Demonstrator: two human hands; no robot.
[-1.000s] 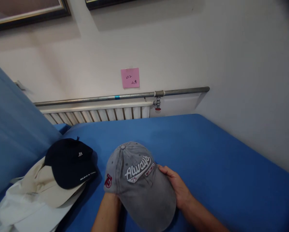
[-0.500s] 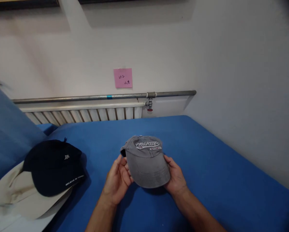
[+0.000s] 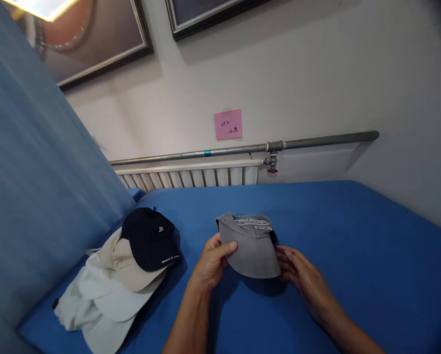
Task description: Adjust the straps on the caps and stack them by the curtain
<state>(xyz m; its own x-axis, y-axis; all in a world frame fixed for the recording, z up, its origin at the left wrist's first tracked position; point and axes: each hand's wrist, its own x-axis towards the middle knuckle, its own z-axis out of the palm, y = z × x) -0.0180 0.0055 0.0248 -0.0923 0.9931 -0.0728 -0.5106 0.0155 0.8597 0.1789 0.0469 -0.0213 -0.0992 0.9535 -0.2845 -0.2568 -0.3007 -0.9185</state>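
A grey baseball cap with raised white lettering is held above the blue surface, brim toward me. Its crown looks sunken and partly folded behind the brim. My left hand pinches the brim's left side, thumb on top and fingers underneath. At the cap's right edge is my right hand, fingers stretched out; whether the fingertips touch the cap is hard to tell. Left of my hands, a navy cap with small white lettering lies on a beige cap, which overlaps pale whitish caps.
The blue padded surface reaches the wall. A blue curtain hangs at the left. Along the back run a metal pipe with a red-handled valve and a white radiator. A pink note and framed pictures are on the wall.
My view has swung left, showing more curtain and the cap pile. The grey cap's crown has sunk in. My left thumb has come onto the brim, while my right hand has loosened.
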